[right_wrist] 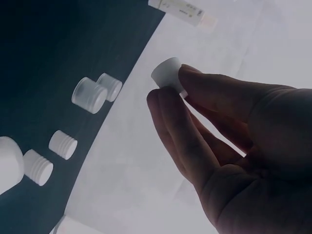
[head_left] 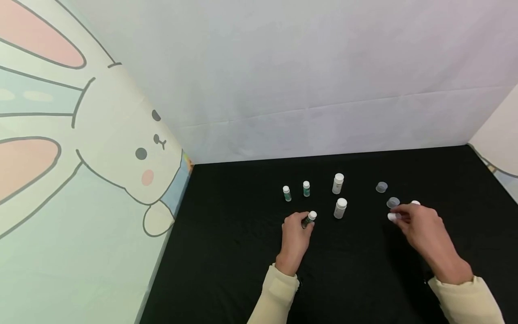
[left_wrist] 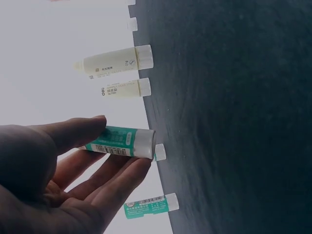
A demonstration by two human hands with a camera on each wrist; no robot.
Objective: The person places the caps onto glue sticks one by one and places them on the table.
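My left hand (head_left: pixel 294 238) grips a small glue stick (left_wrist: pixel 117 141) with a green label and a white end, thumb on one side and fingers on the other. Two similar green glue sticks (head_left: pixel 287 193) stand upright just beyond it. To their right are two larger white glue sticks (head_left: pixel 340 208), one behind the other. Over on the right, my right hand (head_left: pixel 425 229) pinches a small white cap (right_wrist: pixel 167 75) between thumb and fingertips. Beside that hand lie two translucent caps (head_left: pixel 381 187) and two ridged white caps (right_wrist: pixel 63 145), the white ones mostly hidden behind it in the head view.
A black cloth (head_left: pixel 226 252) covers the table. Pale fabric (head_left: pixel 303 90) hangs behind its back edge, and a rabbit-printed panel (head_left: pixel 121 148) stands along the left. A rounded white object (right_wrist: pixel 7 163) shows at the right wrist view's edge.
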